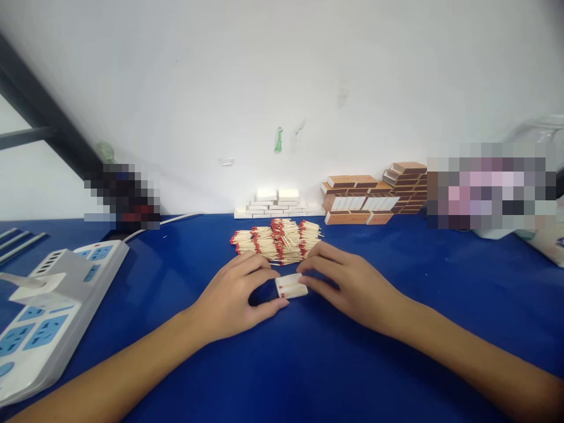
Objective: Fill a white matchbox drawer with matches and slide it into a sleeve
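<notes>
In my head feed, the left hand (pixel 235 292) pinches the small white tray (pixel 296 296) at its left end; the right hand (pixel 352 285) touches its right end, its grip unclear to me. Behind, a match pile (pixel 278 242) lies on the blue desk (pixel 282 370).

Left hand (pixel 240 291) and right hand (pixel 352 282) are bare and slender-fingered. Left forearm (pixel 145 358) and right forearm (pixel 462 352) are bare where visible, slim and smooth in outline.

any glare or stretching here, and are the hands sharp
Head view: left hand and right hand fairly sharp; head view: stacked white boxes nearly washed out; head view, left edge: power strip looks stretched; head view, both sides: pixelated patches.
</notes>
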Demonstrator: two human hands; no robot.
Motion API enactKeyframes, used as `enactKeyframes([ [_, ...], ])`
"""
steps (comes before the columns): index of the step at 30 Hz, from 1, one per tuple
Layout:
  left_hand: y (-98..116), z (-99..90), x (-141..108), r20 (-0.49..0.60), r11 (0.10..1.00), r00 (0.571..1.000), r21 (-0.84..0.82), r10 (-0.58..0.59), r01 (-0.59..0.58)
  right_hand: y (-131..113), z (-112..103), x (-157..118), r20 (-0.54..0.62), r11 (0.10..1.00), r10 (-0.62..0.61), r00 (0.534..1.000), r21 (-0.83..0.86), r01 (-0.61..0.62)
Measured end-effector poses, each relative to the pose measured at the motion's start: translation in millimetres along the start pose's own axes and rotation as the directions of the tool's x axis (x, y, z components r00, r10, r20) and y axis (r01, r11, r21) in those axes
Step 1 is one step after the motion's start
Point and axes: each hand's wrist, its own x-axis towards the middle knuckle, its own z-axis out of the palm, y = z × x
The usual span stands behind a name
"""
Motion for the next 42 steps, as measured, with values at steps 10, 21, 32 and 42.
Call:
enactKeyframes([
  [10,-8,-2.1,0,-0.008,0.999,0.999,0.033,-0.035,0.035,51,-18,2,0.124,0.979,0.196,0.973,0.021,-0.2],
  [21,-9,-1.9,-1,-0.02,0.999,0.999,0.024,-0.045,0.045,51,-8,0,0.05,0.983,0.042,0.998,-0.179,-0.032],
  [32,-9,-2.2,-1,-0.017,0.998,0.999,0.036,-0.045,0.046,48,-5,2,0.097,0.943,0.118,0.988,-0.323,-0.081],
  [42,-6,1.0,1,-0.017,0.998,0.999,0.029,-0.05,0.051,13,-8,12,0.001,0.952,0.092,0.996,-0.293,-0.087],
])
